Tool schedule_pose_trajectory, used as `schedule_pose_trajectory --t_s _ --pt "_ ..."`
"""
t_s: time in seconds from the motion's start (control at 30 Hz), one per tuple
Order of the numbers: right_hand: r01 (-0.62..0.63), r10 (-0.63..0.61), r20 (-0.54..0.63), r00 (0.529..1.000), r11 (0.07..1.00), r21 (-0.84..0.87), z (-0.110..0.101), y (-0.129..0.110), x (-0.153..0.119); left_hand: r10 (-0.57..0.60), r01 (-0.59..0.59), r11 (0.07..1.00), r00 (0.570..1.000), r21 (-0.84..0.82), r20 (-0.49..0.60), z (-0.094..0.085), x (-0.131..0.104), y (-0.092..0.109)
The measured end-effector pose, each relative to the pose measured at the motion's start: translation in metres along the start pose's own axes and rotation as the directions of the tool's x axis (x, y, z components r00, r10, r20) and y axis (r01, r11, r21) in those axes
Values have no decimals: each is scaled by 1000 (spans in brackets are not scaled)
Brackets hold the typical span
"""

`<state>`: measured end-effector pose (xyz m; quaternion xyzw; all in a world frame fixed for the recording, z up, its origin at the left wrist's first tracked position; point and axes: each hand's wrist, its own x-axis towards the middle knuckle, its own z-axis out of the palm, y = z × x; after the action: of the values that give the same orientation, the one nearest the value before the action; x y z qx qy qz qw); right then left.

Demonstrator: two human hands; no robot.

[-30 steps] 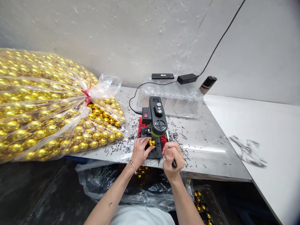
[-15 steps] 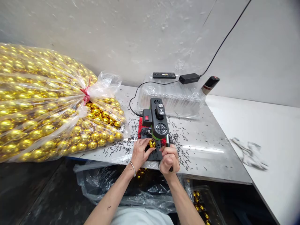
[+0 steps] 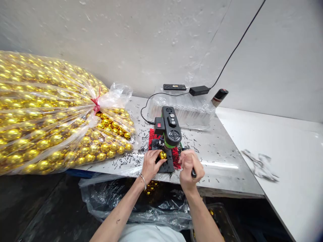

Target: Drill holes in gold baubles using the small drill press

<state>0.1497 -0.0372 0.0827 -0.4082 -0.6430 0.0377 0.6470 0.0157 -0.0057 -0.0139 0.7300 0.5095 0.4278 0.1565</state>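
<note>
A shiny gold ball (image 3: 163, 155) is pinched between the thumb and fingers of my left hand (image 3: 150, 164), over the black base plate (image 3: 165, 166) of a small black and green bench drill press (image 3: 172, 126). The ball is just in front of the machine's head; the drill tip is hidden beneath the housing. My right hand (image 3: 190, 168) is wrapped round the black-ended lever (image 3: 193, 173) on the machine's right side. Red cloth (image 3: 176, 158) shows under the base, sprinkled with dark shavings.
A large clear bag of gold balls (image 3: 50, 124) fills the left. Behind the machine are a clear plastic box (image 3: 184, 112), black power adapter (image 3: 199, 90), remote control (image 3: 174, 87) and dark-capped can (image 3: 220, 97). Gloves (image 3: 261, 165) lie right. An open plastic bag (image 3: 113, 195) hangs below the table edge.
My right hand has swung the lever outward to the right, away from the machine. My left hand keeps the gold ball in nearly the same spot. The view has shifted slightly.
</note>
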Motion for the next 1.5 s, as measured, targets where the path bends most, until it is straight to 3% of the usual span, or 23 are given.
schedule_pose_trajectory --t_s 0.1,0.2,0.3,0.37,0.47,0.57,0.63,0.73,0.83,0.93,1.03,1.1,1.17,1.27,1.4,1.5 --pt "-62 61 26 998 998 22 -4 -14 15 40 -40 999 999 6 -15 -16 -22 12" --pt "-29 29 8 1000 999 36 -3 -14 12 159 -160 987 984 3 81 -30 -67 20" --pt "-7 8 -21 1000 1000 30 0 -7 2 220 -228 973 965 40 143 -36 -109 19" --pt "7 -6 -37 999 999 35 2 -4 -3 223 -232 971 966 55 129 -40 -116 12" --pt "15 -13 -48 999 999 42 3 0 -6 168 -167 981 986 101 1 -57 -84 -4" --pt "8 -6 -60 998 999 38 4 1 -8 -10 46 970 989 238 -150 -85 -15 -27" --pt "-1 3 -61 998 999 39 4 2 -9 -124 169 944 978 285 -168 -100 30 -45" --pt "-12 14 -46 999 999 33 3 2 -10 -194 230 933 969 276 -151 -105 75 -68" --pt "-13 14 -33 999 999 32 3 2 -11 -258 277 932 960 234 -108 -96 91 -81" --pt "-6 7 -25 1000 999 35 3 1 -12 -306 315 935 949 161 -80 -95 92 -82" --pt "8 -7 -17 1000 1000 30 3 2 -12 -329 333 940 942 74 -69 -109 88 -73" --pt "19 -18 -23 1000 999 32 3 3 -12 -384 375 917 922 -139 -48 -122 80 -62" --pt "23 -22 -36 999 999 42 4 4 -13 -476 424 773 880 -472 12 -131 67 -48" --pt "22 -18 -53 998 998 62 6 5 -14 -572 450 411 804 -793 160 -134 43 -29" --pt "20 -17 -48 999 998 62 6 5 -15 -630 490 79 699 -868 337 -116 15 -15" --pt "3 -1 -37 999 999 42 5 3 -14 -664 536 -37 618 -844 421 -92 4 -8"
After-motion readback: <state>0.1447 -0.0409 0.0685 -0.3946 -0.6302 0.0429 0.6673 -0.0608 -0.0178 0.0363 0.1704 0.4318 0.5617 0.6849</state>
